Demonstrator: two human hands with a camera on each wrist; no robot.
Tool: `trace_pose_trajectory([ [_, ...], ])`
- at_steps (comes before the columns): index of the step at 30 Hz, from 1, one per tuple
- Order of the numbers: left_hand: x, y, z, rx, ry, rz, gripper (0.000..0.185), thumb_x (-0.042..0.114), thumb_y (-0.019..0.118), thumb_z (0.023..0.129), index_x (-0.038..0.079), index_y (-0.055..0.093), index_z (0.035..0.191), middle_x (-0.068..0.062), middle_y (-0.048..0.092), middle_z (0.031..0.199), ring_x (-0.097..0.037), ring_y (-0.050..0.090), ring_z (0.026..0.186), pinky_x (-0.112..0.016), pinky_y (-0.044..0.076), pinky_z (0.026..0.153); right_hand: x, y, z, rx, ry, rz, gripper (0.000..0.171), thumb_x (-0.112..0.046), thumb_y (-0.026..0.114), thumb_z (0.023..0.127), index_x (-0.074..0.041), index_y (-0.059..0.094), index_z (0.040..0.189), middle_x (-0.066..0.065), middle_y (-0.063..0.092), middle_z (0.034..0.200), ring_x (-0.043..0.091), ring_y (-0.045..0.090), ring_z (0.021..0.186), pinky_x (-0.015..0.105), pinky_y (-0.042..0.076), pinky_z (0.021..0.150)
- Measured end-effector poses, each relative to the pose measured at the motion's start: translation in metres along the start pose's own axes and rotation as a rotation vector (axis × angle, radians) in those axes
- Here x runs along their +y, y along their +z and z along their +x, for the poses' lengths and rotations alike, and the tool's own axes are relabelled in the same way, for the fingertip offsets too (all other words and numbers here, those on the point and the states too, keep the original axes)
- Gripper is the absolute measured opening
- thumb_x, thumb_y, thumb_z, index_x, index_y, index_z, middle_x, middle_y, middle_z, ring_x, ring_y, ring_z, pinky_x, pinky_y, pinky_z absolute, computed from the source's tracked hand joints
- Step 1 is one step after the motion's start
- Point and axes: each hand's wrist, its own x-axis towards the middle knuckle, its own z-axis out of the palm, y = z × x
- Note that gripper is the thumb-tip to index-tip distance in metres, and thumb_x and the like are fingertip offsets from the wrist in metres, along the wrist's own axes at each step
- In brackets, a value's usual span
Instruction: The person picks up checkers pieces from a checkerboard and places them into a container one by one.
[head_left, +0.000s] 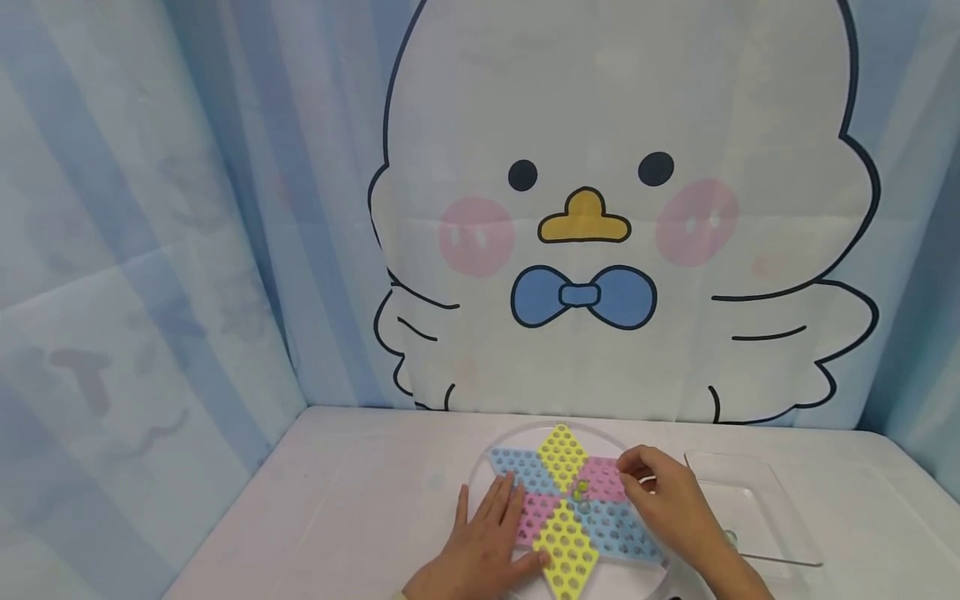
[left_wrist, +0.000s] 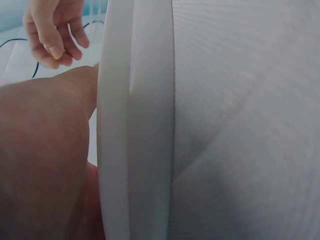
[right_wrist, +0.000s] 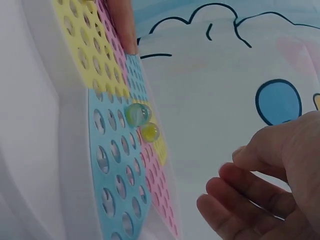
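A star-shaped Chinese checkers board (head_left: pixel 567 546) with yellow, pink and blue perforated sections lies in front of me. Spread across its left side, my left hand (head_left: pixel 483 533) rests with fingers on the pink and blue sections. Several glass marbles sit near the star's centre; the right wrist view shows a yellow marble (right_wrist: pixel 150 132) beside a pale green marble (right_wrist: pixel 136 115). Over the board's right side hovers my right hand (head_left: pixel 670 497), fingers loosely bent, thumb near the index finger. Nothing shows between those fingertips in the right wrist view.
To the right of the board stands a clear plastic tray (head_left: pixel 806 542) with a marble (head_left: pixel 731 537) at its near left. A curtain (head_left: pixel 787 350) printed with a white cartoon bird hangs behind the white table (head_left: pixel 337 483).
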Motion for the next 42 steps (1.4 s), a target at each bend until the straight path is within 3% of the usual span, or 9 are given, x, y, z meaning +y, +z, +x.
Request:
trace_pose_trajectory([
  [22, 0.0, -0.001, -0.003, 0.02, 0.011, -0.002, 0.098, 0.079, 0.04, 0.087, 0.014, 0.025, 0.158, -0.006, 0.013, 0.168, -0.024, 0.013, 0.156, -0.066, 0.006, 0.119, -0.002, 0.04, -0.004, -0.029, 0.056, 0.187, 0.012, -0.001, 0.072, 0.086, -0.01, 0.066, 0.091, -0.001, 0.068, 0.088, 0.003, 0.061, 0.082, 0.018, 0.054, 0.075],
  [42, 0.001, -0.001, -0.003, 0.023, 0.021, 0.009, 0.096, 0.079, 0.04, 0.088, 0.014, 0.025, 0.158, -0.006, 0.014, 0.168, -0.025, 0.013, 0.155, -0.067, 0.005, 0.119, 0.0, 0.051, -0.008, -0.036, 0.08, 0.145, 0.017, -0.004, 0.077, 0.081, -0.013, 0.066, 0.09, -0.005, 0.066, 0.086, 0.003, 0.06, 0.08, 0.019, 0.052, 0.074],
])
